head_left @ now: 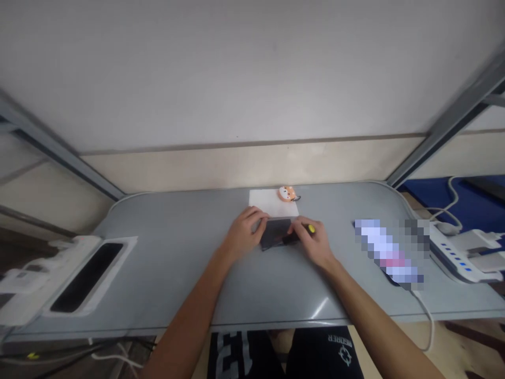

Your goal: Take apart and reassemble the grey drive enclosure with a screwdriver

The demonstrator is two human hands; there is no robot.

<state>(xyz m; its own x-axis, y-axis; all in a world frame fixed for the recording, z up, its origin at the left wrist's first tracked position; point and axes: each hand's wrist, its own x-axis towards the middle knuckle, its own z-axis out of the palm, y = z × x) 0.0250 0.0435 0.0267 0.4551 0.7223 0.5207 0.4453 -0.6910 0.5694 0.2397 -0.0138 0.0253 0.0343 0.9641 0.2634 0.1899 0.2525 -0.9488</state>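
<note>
A dark grey, flat rectangular sheet (276,231) lies between my hands near the middle of the desk. My left hand (246,232) closes on its left edge, thumb and fingers at the upper left corner. My right hand (313,241) is at the sheet's right side, its fingers curled round a slim tool whose yellow end (311,229) sticks out by the knuckles. The rest of that tool is mostly hidden, so its kind is unclear. Just behind the sheet is white paper (263,200), with a small orange-and-white animal-faced trinket (286,193) at its upper right corner.
On the grey desk (173,273), a black-screened phone (87,277) lies at left beside a white power strip (74,258). To the right are a blurred-out phone (386,250) with a white cable (430,321) and another power strip (453,258). Metal posts (445,116) flank the desk.
</note>
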